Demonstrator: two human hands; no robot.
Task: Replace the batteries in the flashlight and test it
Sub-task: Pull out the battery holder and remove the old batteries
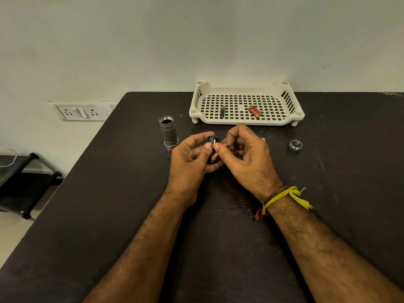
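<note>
Dark table (131,193); left hand (188,158) grips battery holder (211,142) steady so right hand (244,156) pinches battery (215,156) into slot.

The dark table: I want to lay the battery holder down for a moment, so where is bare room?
Bare dark table lies left of the left hand, below the upright silver flashlight body. More lies right of the right hand, below the round silver end cap. It is crowded between the hands and the white perforated plastic tray.

Battery holder (211,142) largely hidden behind both thumbs.
</note>
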